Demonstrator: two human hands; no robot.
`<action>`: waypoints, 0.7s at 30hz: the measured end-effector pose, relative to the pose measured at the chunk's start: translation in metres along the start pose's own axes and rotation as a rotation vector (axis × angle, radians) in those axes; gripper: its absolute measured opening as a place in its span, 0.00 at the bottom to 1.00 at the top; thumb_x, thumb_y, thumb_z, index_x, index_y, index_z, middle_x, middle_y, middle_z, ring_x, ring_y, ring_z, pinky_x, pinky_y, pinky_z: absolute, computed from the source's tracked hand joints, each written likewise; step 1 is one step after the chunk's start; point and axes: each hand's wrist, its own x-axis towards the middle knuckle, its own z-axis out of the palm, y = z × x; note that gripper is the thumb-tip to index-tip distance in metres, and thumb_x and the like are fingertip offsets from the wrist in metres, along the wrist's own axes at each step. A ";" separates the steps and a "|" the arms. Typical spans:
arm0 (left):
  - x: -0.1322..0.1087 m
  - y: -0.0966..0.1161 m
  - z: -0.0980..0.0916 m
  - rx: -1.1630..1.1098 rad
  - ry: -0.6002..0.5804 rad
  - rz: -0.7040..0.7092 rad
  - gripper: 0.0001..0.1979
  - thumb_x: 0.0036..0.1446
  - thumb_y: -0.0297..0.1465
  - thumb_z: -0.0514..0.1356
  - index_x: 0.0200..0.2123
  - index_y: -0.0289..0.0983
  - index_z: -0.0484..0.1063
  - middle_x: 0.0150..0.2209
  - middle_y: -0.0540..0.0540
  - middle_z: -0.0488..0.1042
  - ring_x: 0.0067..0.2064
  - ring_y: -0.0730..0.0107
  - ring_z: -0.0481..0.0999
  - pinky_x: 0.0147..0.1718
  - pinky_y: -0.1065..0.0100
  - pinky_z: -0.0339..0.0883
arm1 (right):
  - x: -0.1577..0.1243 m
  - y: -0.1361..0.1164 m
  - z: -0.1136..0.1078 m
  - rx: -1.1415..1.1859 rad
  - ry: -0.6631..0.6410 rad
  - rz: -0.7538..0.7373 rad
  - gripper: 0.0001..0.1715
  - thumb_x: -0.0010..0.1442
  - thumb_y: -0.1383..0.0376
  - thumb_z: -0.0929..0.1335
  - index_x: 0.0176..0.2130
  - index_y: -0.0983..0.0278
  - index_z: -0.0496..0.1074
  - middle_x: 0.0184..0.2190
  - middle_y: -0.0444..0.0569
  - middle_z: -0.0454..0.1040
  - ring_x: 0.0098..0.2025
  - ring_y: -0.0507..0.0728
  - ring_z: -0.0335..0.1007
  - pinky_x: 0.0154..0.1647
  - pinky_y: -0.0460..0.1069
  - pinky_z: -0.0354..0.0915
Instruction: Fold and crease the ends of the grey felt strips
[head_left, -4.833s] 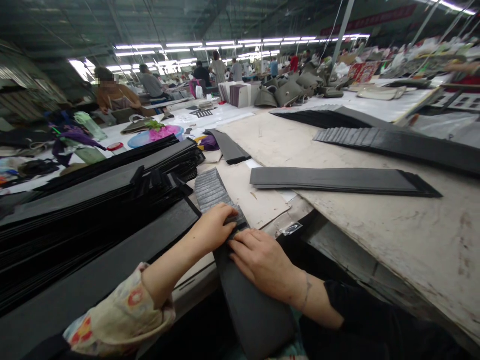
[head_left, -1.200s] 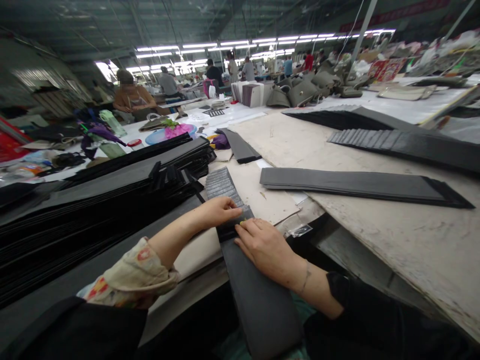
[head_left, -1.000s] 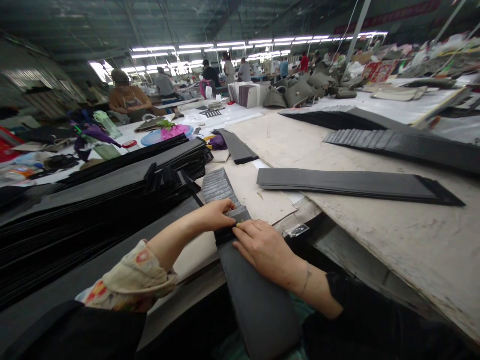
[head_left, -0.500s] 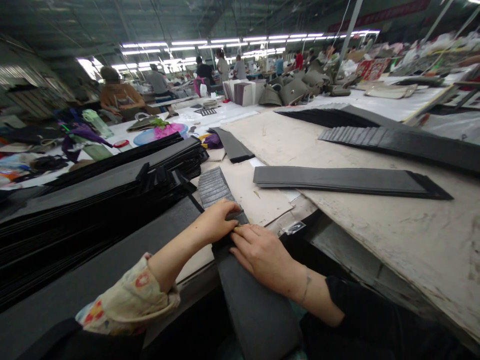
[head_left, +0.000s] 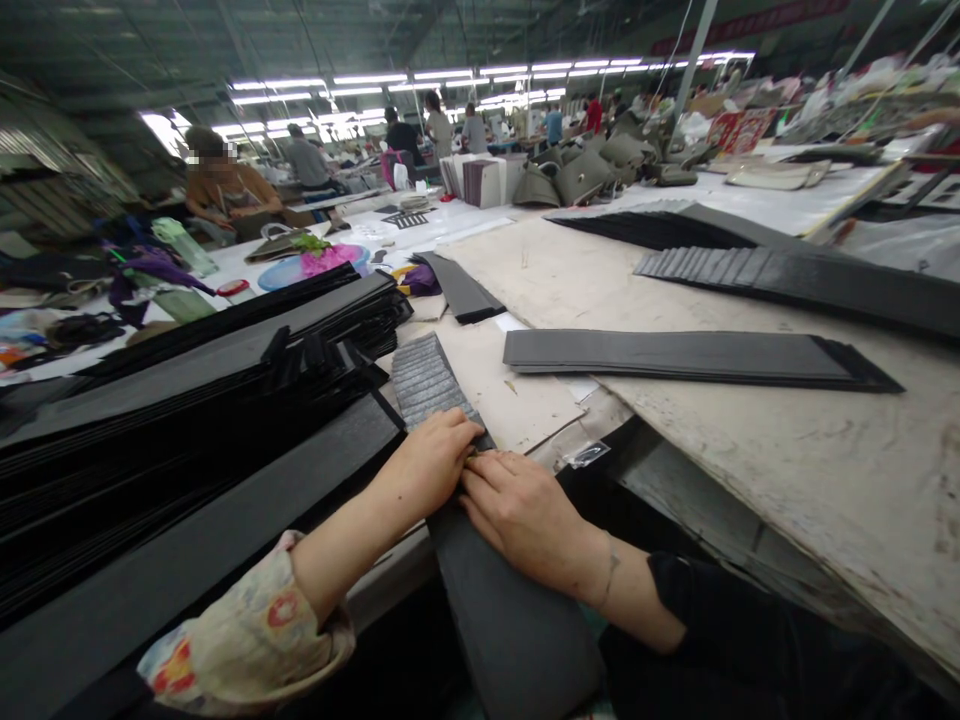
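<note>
Strips crowd the counter's left side; beside them, the left hand curls its fingers over a fanned stack crossing the near edge, the right hand lying flatter; whether either grips, I can't tell. Spacing strip ends seems in hand, calling next for light finger pressure.

Strip stack ran outward from near the person's body, far end on a low board. Left hand and right hand were on it, touching, left one slightly farther out. Strip pile lay left of both hands. Right side: large board bore three bundles: near bundle, overhanging the board's left edge; middle bundle behind it, rightward; rear bundle behind that. Small bundle lay beyond the hands, along that left edge. Farther back: bag heap on a table; co-worker behind the strip pile.
</note>
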 end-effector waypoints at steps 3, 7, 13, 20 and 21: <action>-0.001 -0.001 0.002 -0.030 0.008 0.002 0.14 0.56 0.24 0.48 0.41 0.34 0.70 0.37 0.44 0.69 0.41 0.66 0.68 0.43 0.65 0.63 | 0.000 0.001 0.000 -0.019 0.007 -0.007 0.13 0.61 0.68 0.57 0.41 0.69 0.66 0.37 0.53 0.68 0.44 0.57 0.62 0.46 0.53 0.60; -0.002 -0.006 0.004 -0.154 0.026 -0.022 0.13 0.56 0.26 0.49 0.42 0.36 0.70 0.37 0.44 0.69 0.41 0.66 0.68 0.44 0.65 0.62 | 0.007 0.008 -0.001 -0.027 0.010 -0.031 0.10 0.60 0.68 0.58 0.36 0.67 0.67 0.34 0.50 0.67 0.40 0.56 0.62 0.43 0.51 0.60; -0.018 -0.022 -0.009 -0.350 -0.030 -0.119 0.13 0.50 0.27 0.56 0.42 0.34 0.70 0.39 0.43 0.69 0.44 0.64 0.68 0.45 0.65 0.62 | 0.024 0.023 -0.004 0.025 -0.007 -0.002 0.09 0.59 0.62 0.62 0.32 0.65 0.66 0.31 0.48 0.66 0.37 0.55 0.60 0.39 0.50 0.58; -0.031 -0.028 -0.012 -0.346 -0.029 -0.240 0.12 0.48 0.29 0.57 0.39 0.34 0.68 0.39 0.43 0.69 0.42 0.62 0.68 0.43 0.61 0.63 | 0.040 0.037 -0.011 0.127 -0.129 0.038 0.24 0.53 0.57 0.68 0.47 0.65 0.63 0.43 0.51 0.65 0.47 0.58 0.58 0.46 0.53 0.56; -0.031 -0.028 -0.011 -0.347 -0.023 -0.244 0.12 0.48 0.29 0.57 0.39 0.34 0.68 0.39 0.43 0.69 0.42 0.62 0.68 0.43 0.61 0.63 | 0.043 0.039 -0.013 0.140 -0.171 0.014 0.23 0.53 0.57 0.68 0.47 0.65 0.64 0.42 0.51 0.66 0.47 0.58 0.59 0.46 0.53 0.56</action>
